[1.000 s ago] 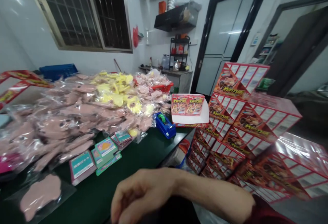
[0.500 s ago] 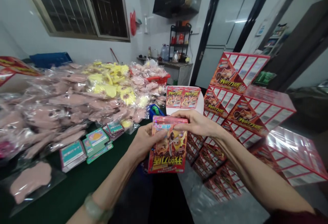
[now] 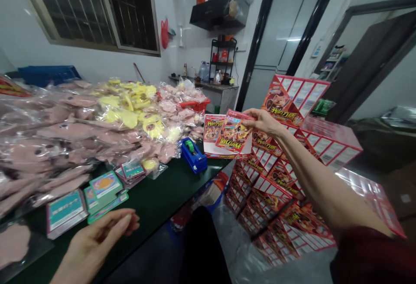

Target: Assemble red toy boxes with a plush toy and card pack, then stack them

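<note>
In my right hand (image 3: pixel 261 121) is a small red box (image 3: pixel 231 134) with cartoon characters and yellow lettering, its top edge pinched between thumb and fingers. The box is tilted in front of a white-walled display carton (image 3: pixel 211 149), where a similar box (image 3: pixel 212 127) stands at the left. It hides part of the carton's inside. My left hand (image 3: pixel 104 236) hovers at the table's near edge, fingers loosely curled and nothing visible in them. Just beyond it lie card stacks: teal-faced cards (image 3: pixel 66 210), green-bordered cards (image 3: pixel 105 188) and more teal cards (image 3: pixel 131 171).
A blue tape dispenser (image 3: pixel 194 156) sits on the dark green table (image 3: pixel 152 201). Bagged pink (image 3: pixel 61 132) and yellow (image 3: pixel 133 106) plush pieces heap up at the left. Filled red cartons (image 3: pixel 282 180) are stacked at the right. Below the table edge stands a blue bin (image 3: pixel 216 201).
My right hand has carried the red box forward to the display carton. My left hand has let go of it and moved left and back, near the cards. The view has shifted slightly.
</note>
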Tool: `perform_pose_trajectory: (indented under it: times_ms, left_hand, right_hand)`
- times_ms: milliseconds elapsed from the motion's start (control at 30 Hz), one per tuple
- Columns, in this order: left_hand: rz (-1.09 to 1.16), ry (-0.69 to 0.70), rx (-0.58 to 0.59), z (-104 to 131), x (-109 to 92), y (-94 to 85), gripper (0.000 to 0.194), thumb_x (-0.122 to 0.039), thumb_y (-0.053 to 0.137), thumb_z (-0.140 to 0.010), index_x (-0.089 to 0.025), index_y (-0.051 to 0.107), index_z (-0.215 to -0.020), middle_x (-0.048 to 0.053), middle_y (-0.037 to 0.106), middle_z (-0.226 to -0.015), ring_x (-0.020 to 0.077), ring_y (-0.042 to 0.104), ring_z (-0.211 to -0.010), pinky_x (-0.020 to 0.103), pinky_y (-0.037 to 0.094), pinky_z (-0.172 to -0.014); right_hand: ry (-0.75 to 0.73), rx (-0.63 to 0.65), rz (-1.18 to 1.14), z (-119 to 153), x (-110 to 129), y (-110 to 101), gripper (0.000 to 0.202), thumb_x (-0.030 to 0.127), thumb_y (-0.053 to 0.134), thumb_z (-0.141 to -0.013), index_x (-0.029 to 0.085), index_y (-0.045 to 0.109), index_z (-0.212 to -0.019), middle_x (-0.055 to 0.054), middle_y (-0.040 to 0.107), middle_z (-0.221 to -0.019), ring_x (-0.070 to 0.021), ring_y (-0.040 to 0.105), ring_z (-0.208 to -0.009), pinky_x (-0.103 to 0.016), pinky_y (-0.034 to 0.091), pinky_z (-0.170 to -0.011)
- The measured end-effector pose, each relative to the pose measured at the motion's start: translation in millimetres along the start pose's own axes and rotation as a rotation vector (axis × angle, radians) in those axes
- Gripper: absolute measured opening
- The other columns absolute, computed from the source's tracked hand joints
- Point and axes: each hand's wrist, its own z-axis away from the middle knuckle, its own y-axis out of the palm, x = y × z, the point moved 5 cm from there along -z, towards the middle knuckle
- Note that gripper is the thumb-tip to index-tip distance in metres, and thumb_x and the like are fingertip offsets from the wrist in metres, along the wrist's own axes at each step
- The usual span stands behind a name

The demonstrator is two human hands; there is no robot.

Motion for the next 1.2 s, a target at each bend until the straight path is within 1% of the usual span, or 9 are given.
perform_pose_trajectory:
  times_ms: [267,433,567,667,767,833,967,1067,1200]
  left_hand:
    - [0.059,0.011,-0.153,17.0,-0.9,-18.0,0.026,-0.052,0.071,-0.061,-0.031,0.070,-0.076,-0.002,0.073,-0.074,0.0239,0.068,-0.070,0.038,0.058,-0.072]
    - [0.278,0.047,0.018,0.6,-51.2,44.0,0.050,-0.046,0.074,-0.061,-0.019,0.065,-0.102,0.011,0.069,-0.106,0.0239,0.068,-0.082,0.030,0.058,-0.062]
    - [0.417,0.056,0.172,-12.3,-86.3,108.9,0.070,-0.046,0.075,-0.059,-0.016,0.053,-0.118,0.015,0.060,-0.122,0.0286,0.065,-0.093,0.030,0.057,-0.053]
    - [0.412,0.128,0.223,-23.1,-99.8,126.6,0.055,-0.045,0.071,-0.066,-0.015,0.057,-0.110,0.011,0.068,-0.105,0.0253,0.067,-0.083,0.032,0.057,-0.061]
    - [0.216,0.336,0.186,-44.8,-126.1,122.0,0.049,-0.043,0.072,-0.066,-0.016,0.060,-0.105,0.006,0.070,-0.099,0.0235,0.066,-0.086,0.035,0.054,-0.078]
    - [-0.039,0.514,0.140,-65.2,-153.4,125.1,0.047,-0.042,0.071,-0.066,-0.017,0.060,-0.104,0.005,0.070,-0.098,0.0232,0.065,-0.086,0.036,0.052,-0.082]
    - [-0.413,0.926,0.131,-109.4,-204.1,170.2,0.048,-0.032,0.063,-0.075,-0.015,0.050,-0.118,0.008,0.062,-0.114,0.0216,0.060,-0.099,0.033,0.047,-0.088]
    - [-0.806,1.086,0.229,-143.7,-211.6,223.8,0.053,-0.023,0.054,-0.081,-0.018,0.040,-0.132,0.009,0.057,-0.121,0.0207,0.055,-0.107,0.033,0.042,-0.093]
    - [-1.065,1.022,0.296,-180.9,-204.6,266.8,0.055,-0.017,0.057,-0.076,-0.026,0.047,-0.129,0.006,0.063,-0.096,0.0229,0.060,-0.093,0.034,0.044,-0.084]
  right_hand:
    - [0.071,-0.195,-0.013,-18.7,-1.8,6.0,0.027,0.014,0.076,-0.058,0.016,0.052,-0.070,0.005,0.054,-0.051,-0.0097,0.050,-0.043,-0.019,0.039,-0.038]
    - [0.029,-0.326,-0.224,46.1,7.2,15.4,0.031,0.040,0.069,-0.069,0.020,0.049,-0.080,0.000,0.062,-0.073,-0.0136,0.061,-0.060,-0.028,0.053,-0.056]
    - [0.080,-0.091,-0.735,109.1,8.4,97.1,0.037,0.039,0.073,-0.067,0.020,0.052,-0.091,-0.004,0.067,-0.086,-0.0160,0.065,-0.071,-0.031,0.053,-0.069]
    - [0.009,0.024,-0.823,126.5,6.7,134.6,0.035,0.042,0.061,-0.078,0.021,0.049,-0.104,-0.007,0.066,-0.103,-0.0189,0.065,-0.087,-0.035,0.051,-0.079]
    - [-0.078,-0.065,-0.519,112.3,-12.0,123.5,0.043,0.046,0.051,-0.084,0.019,0.044,-0.117,-0.013,0.059,-0.119,-0.0218,0.057,-0.108,-0.040,0.044,-0.093]
    - [-0.105,-0.150,-0.041,92.0,-30.3,105.8,0.058,0.050,0.052,-0.082,0.015,0.040,-0.126,-0.017,0.049,-0.131,-0.0247,0.046,-0.122,-0.042,0.037,-0.101]
    - [-0.011,0.034,0.848,44.8,-74.4,97.3,0.074,0.057,0.067,-0.066,0.011,0.050,-0.122,-0.022,0.042,-0.136,-0.0336,0.035,-0.129,-0.046,0.030,-0.103]
    - [0.068,0.175,0.928,23.9,-99.5,100.0,0.059,0.058,0.071,-0.062,0.015,0.064,-0.101,-0.018,0.063,-0.106,-0.0336,0.058,-0.103,-0.044,0.044,-0.085]
    - [0.073,0.243,0.973,19.0,-111.4,102.1,0.053,0.065,0.055,-0.073,0.018,0.067,-0.093,-0.015,0.065,-0.095,-0.0283,0.064,-0.089,-0.036,0.047,-0.072]
